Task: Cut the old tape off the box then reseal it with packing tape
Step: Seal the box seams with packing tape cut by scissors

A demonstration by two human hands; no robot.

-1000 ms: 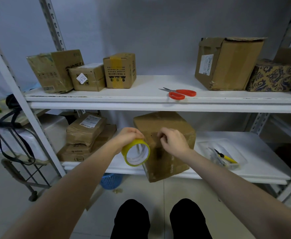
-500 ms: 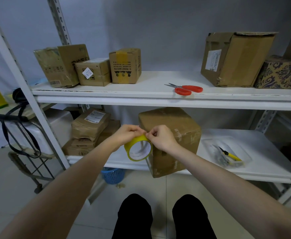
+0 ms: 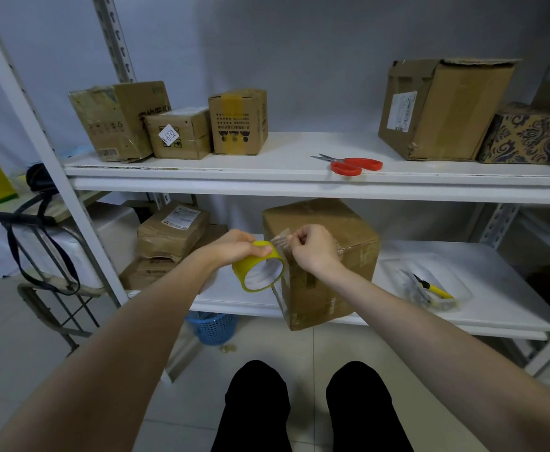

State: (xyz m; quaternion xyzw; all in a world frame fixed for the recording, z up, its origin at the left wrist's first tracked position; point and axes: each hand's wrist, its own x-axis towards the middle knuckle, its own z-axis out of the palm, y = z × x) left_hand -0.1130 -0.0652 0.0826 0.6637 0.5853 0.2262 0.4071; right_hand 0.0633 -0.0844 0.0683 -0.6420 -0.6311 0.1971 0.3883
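Before the box [image 3: 348, 230] edge — left hand [image 3: 234, 246] grips tape roll [image 3: 262, 272], right hand [image 3: 312, 247] pinches its strip [image 3: 280, 242].

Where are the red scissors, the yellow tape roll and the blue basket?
red scissors [image 3: 355, 165], head view, on the handles
yellow tape roll [image 3: 238, 270], head view, on its yellow side
blue basket [image 3: 213, 329], head view, on its wall

The brown cardboard box [image 3: 342, 223] stands corner-on on the lower white shelf [image 3: 495, 272], its near corner jutting over the edge. The yellow-cored roll of clear packing tape [image 3: 260, 272] is held upright at its left face, a short clear strip [image 3: 280, 241] peeled up. The red-handled scissors [image 3: 352, 164] lie on the upper shelf [image 3: 201, 168]
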